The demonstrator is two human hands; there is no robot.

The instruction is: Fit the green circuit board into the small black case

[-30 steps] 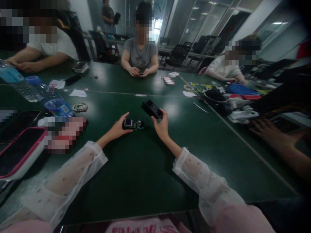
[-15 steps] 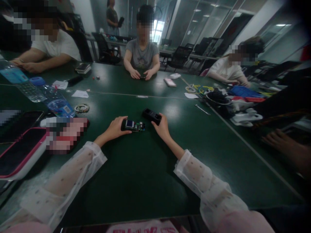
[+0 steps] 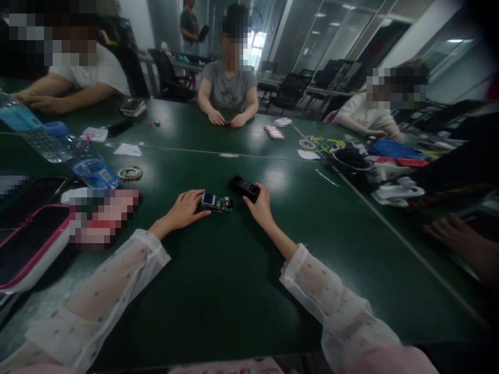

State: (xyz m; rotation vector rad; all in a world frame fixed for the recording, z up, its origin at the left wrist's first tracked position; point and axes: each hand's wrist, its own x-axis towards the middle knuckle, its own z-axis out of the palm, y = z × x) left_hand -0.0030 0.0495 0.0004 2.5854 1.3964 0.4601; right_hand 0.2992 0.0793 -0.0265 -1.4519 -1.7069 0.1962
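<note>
A small green circuit board [image 3: 222, 204] with a little square screen lies on the dark green table [image 3: 218, 291]. My left hand [image 3: 186, 209] is at the board's left end, thumb and fingers spread apart around it; the fingertips look loosened, and any light contact is hard to make out. Just to the right, my right hand [image 3: 260, 204] grips the near right end of a black rectangular plastic case [image 3: 242, 187] between thumb and fingers. Openings show in the case's upper face. Case and board are apart, with a narrow gap between them.
Water bottles [image 3: 91, 169], a pink-rimmed case [image 3: 39, 244] and a coiled cable [image 3: 130, 173] are on the left. A wrench [image 3: 326, 177], tangled cables [image 3: 323, 143] and a white plastic part [image 3: 399, 191] lie on the right. Other people sit around; one person's hand [image 3: 454, 234] is at right.
My left hand's fingers have loosened and spread, shifting slightly left off the circuit board. My right hand still holds the black case in about the same place.
</note>
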